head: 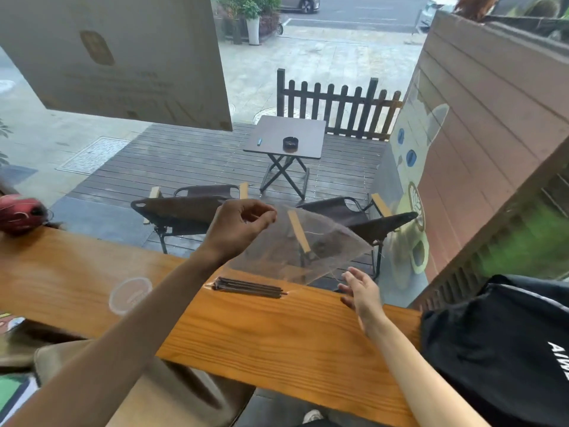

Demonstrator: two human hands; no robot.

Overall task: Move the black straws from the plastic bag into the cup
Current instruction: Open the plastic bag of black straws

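Observation:
A bundle of black straws (250, 288) lies flat on the wooden counter (277, 334), near its far edge. My left hand (243, 223) is raised above the counter and pinches the top corner of a clear plastic bag (301, 245), which hangs in the air and looks empty. My right hand (363, 292) hovers open just right of the bag's lower corner, fingers spread, holding nothing. A clear plastic cup (131, 294) stands on the counter to the left of the straws, seen from above.
A black bag (505, 343) sits on the counter's right end. A red object (18, 212) rests at the far left. A window pane stands right behind the counter, with chairs and a folding table (286, 137) outside. A stool (172, 392) is below.

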